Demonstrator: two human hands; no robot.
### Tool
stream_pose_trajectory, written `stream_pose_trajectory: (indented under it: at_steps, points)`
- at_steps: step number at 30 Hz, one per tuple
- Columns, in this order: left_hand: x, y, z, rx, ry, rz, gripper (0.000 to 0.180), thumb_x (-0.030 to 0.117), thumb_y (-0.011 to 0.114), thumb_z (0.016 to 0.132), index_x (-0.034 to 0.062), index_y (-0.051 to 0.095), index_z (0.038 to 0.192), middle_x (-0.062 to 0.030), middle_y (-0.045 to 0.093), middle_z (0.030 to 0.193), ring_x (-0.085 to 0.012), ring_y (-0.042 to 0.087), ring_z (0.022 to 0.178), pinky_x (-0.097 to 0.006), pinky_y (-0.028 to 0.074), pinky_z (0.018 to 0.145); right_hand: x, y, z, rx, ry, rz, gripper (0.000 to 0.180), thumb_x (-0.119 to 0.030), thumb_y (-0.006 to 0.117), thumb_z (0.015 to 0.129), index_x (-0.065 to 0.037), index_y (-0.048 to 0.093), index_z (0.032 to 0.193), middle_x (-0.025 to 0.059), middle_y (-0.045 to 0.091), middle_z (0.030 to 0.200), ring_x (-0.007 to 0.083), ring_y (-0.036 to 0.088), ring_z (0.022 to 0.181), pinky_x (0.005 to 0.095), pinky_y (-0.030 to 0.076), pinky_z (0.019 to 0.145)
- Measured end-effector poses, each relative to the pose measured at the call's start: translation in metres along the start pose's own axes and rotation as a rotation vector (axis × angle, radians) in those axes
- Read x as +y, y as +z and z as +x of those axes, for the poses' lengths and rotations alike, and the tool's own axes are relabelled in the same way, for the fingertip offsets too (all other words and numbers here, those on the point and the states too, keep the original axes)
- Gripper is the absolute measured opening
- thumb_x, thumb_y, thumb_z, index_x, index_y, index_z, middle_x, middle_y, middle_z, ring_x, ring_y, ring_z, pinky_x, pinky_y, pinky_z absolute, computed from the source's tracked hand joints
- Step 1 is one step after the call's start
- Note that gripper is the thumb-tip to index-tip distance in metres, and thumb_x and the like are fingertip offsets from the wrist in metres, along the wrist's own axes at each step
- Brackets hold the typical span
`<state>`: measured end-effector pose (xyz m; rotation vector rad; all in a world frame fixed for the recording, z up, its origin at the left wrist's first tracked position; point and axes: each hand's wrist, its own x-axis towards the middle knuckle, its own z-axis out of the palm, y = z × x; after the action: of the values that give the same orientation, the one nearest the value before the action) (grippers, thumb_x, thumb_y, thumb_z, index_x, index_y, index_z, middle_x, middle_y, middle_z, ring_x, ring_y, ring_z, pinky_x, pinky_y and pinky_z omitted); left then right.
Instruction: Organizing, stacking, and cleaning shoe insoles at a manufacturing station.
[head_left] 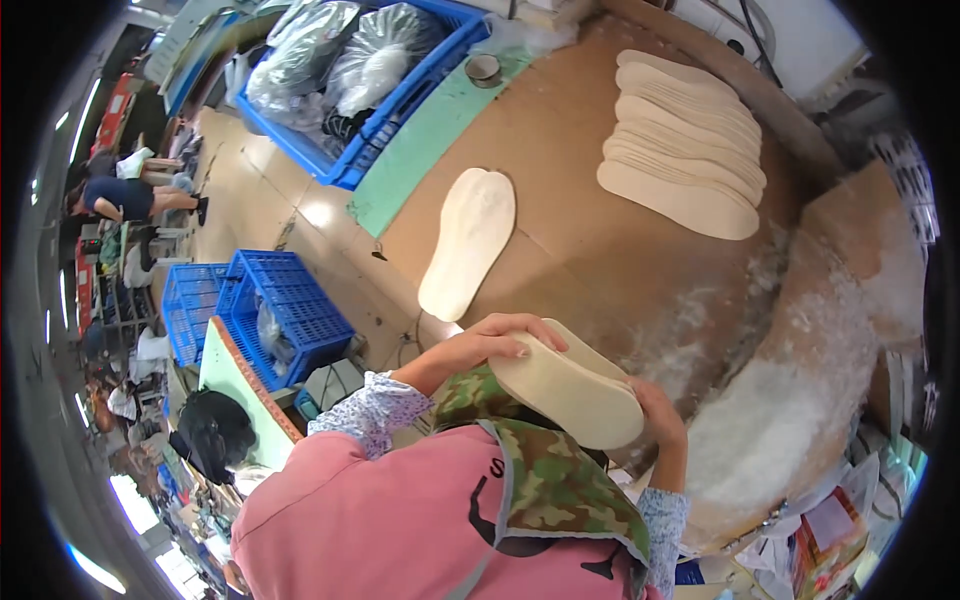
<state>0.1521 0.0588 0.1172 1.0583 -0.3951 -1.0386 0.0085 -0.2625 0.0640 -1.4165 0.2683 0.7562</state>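
Low over the near edge of the table, I hold a small stack of cream insoles [572,396] in both hands. My left hand [503,340] is closed round one end, its fingers over the top edge. At the other end, my right hand [658,411] grips the side; some of its fingers are hidden behind the insoles. Ahead and to the left, a cream insole or thin stack [468,243] lies flat on the brown tabletop [560,225]. Many more insoles [683,145] lie fanned in an overlapping row at the far right.
White fluff or dust [770,425] covers a board on the right. A blue crate [375,130] with plastic bags stands at the far left, near a tape roll [483,70]. More blue crates [285,310] and a black cap-like object [215,432] are left. Another person [135,195] bends over farther off.
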Motion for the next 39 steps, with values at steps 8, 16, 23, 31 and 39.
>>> stream_pose_trajectory:
  at_steps: [8, 16, 23, 31, 39]
  points:
    - [-0.024, -0.012, -0.025, 0.33, -0.076, -0.272, 0.034, 0.017, 0.054, 0.088, 0.003, 0.054, 0.119, -0.0107, 0.059, 0.119, -0.0174, 0.057, 0.107, -0.032, 0.045, 0.093, -0.037, 0.027, -0.012, 0.176, 0.032, -0.009, 0.06, -0.027, 0.076, 0.069, -0.001, 0.055, 0.118, 0.0038, 0.062, 0.104, 0.0138, 0.054, 0.098, 0.0284, 0.042, 0.088]
    - [-0.008, -0.053, 0.022, 0.433, 0.132, -0.043, 0.039, 0.025, 0.05, 0.093, 0.0026, 0.048, 0.126, -0.0109, 0.054, 0.125, -0.0206, 0.054, 0.113, -0.035, 0.044, 0.097, -0.085, 0.01, 0.028, 0.301, -0.238, -0.073, 0.056, -0.023, 0.076, 0.069, 0.0, 0.056, 0.116, 0.0065, 0.063, 0.102, 0.0146, 0.058, 0.094, 0.0292, 0.044, 0.086]
    - [0.018, -0.064, 0.023, 0.242, -0.003, -0.064, 0.052, 0.021, 0.057, 0.088, 0.0009, 0.045, 0.134, -0.011, 0.052, 0.13, -0.0197, 0.05, 0.119, -0.032, 0.038, 0.103, -0.092, -0.012, 0.042, 0.41, -0.234, -0.131, 0.052, -0.031, 0.073, 0.074, 0.0, 0.06, 0.113, 0.0078, 0.063, 0.102, 0.0151, 0.058, 0.093, 0.0286, 0.044, 0.084]
    - [0.004, -0.068, -0.009, 0.048, -0.309, -0.006, 0.062, 0.034, 0.056, 0.09, -0.005, 0.04, 0.135, -0.013, 0.05, 0.132, -0.0187, 0.048, 0.121, -0.03, 0.037, 0.102, -0.076, 0.001, 0.044, 0.251, -0.142, 0.013, 0.049, -0.034, 0.068, 0.08, 0.0, 0.06, 0.115, 0.0074, 0.063, 0.104, 0.0148, 0.057, 0.096, 0.0276, 0.043, 0.086]
    - [-0.024, -0.034, 0.012, -0.073, -0.504, -0.093, 0.067, 0.031, 0.056, 0.088, -0.0046, 0.033, 0.14, -0.0176, 0.049, 0.133, -0.021, 0.052, 0.118, -0.032, 0.04, 0.101, -0.096, 0.025, 0.038, 0.11, -0.163, -0.135, 0.042, -0.028, 0.061, 0.087, 0.001, 0.059, 0.116, 0.0056, 0.062, 0.107, 0.0124, 0.055, 0.099, 0.0259, 0.042, 0.089]
